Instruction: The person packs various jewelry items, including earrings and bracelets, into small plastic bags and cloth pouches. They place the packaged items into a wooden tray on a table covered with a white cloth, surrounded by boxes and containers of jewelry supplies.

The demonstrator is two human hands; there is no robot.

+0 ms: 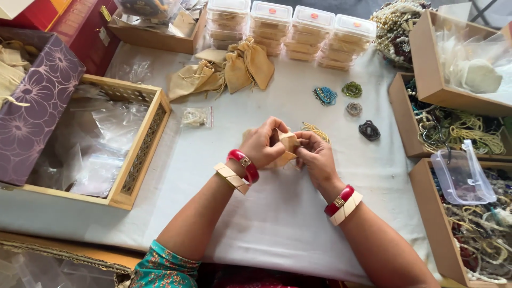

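Observation:
My left hand (263,143) and my right hand (315,154) meet at the middle of a white-covered table (277,213), both gripping a small tan cloth pouch (288,143) between the fingers. Each wrist wears a red and a cream bangle. A thin yellow bead string (316,130) lies on the cloth just beyond my right hand. More tan pouches (229,72) lie in a heap further back. Four small bead bracelets, blue (325,95), green (352,89), grey (353,109) and dark (369,130), lie to the right of the heap.
A wooden tray (140,154) with clear plastic bags sits at left beside a purple floral box (32,112). Stacks of clear plastic boxes (288,32) line the back. Cardboard boxes of beaded jewellery (453,133) and a clear lidded container (461,173) stand at right.

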